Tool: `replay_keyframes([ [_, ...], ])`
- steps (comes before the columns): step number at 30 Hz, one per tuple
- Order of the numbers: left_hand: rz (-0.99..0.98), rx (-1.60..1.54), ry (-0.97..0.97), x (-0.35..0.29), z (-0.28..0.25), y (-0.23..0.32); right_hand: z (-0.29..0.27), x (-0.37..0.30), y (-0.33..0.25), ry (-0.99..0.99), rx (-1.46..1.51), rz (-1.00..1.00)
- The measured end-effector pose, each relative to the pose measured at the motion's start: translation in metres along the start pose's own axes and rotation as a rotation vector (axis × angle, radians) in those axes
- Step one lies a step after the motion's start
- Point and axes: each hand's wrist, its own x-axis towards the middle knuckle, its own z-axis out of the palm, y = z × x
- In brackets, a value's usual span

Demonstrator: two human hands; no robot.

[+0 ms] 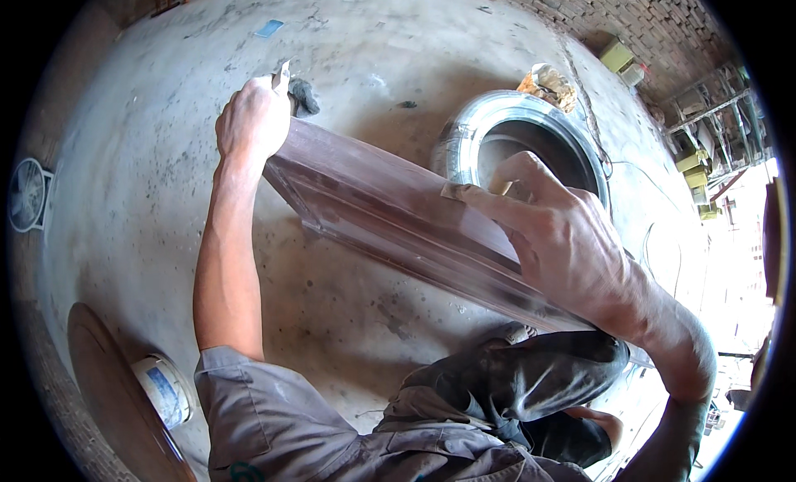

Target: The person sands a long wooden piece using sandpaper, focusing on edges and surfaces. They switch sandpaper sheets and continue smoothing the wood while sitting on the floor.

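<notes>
A dark reddish-brown wooden panel with a moulded frame slants across the middle, its surface dusted pale. At its far left end my left hand is closed round the corner. A small whitish strip sticks up beside that hand's fingers; whether it is held or wrapped on a finger is unclear. My right hand bends over the panel's upper face, pinching a small tan piece of sandpaper against it. The panel's near right end lies partly behind my right hand, close to my knee.
Beyond the panel a tyre in shiny wrap lies on the concrete floor, a crumpled bag at its rim. A dark cloth and a blue sheet lie farther off. A round brown board and white bucket stand lower left.
</notes>
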Motion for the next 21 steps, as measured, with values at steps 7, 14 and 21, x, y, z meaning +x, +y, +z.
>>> replay_keyframes([
  [7,-0.003,-0.004,-0.001,-0.001,0.001,0.0,0.01,0.004,0.003,0.02,0.004,0.02],
  [14,0.018,0.002,0.064,0.003,0.007,-0.007,0.022,0.011,0.008,0.102,0.008,-0.078],
  [21,-0.052,0.031,-0.019,0.001,-0.004,0.001,0.004,0.0,0.005,0.014,0.001,-0.005],
])
